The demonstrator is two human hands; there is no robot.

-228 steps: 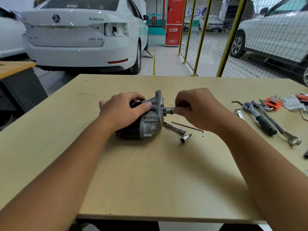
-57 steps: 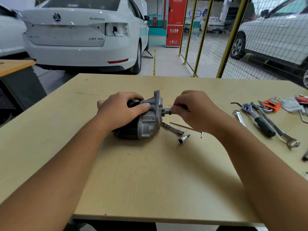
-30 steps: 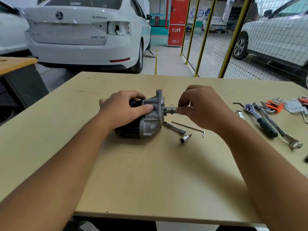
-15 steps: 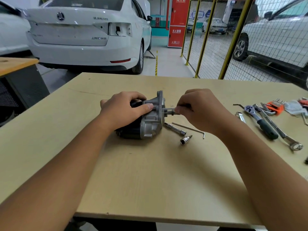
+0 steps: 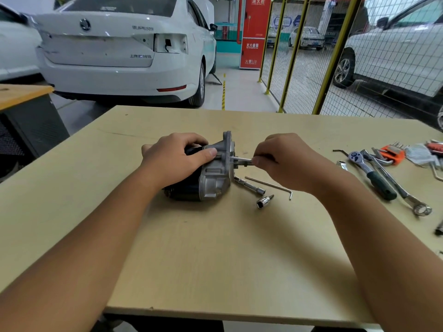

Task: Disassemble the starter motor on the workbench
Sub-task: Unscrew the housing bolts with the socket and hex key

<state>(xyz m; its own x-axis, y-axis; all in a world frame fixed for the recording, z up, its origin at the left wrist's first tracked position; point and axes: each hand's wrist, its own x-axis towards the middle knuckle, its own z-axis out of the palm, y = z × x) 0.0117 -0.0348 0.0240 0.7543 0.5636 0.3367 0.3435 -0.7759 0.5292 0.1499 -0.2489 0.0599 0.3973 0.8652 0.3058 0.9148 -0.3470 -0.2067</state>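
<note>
The starter motor (image 5: 213, 178) lies on its side in the middle of the wooden workbench (image 5: 215, 259), black body to the left, grey cast nose housing to the right. My left hand (image 5: 175, 161) wraps over the black body and housing, thumb on the grey casting. My right hand (image 5: 285, 161) pinches a thin silver socket driver (image 5: 241, 160) that points horizontally into the right face of the housing. The driver's tip meets the flange; its rear end is hidden in my fingers.
Just right of the motor lie a long socket extension (image 5: 250, 186), a small socket (image 5: 263, 201) and a long hex key (image 5: 271, 186). Further right are a green-handled ratchet (image 5: 374, 176), a ring spanner (image 5: 405, 195) and an orange hex key set (image 5: 392, 152). Parked cars and a yellow mesh fence stand beyond the bench.
My right hand's fingers have shifted slightly on the driver, as if turning it in place. The motor and my left hand have stayed where they were.
</note>
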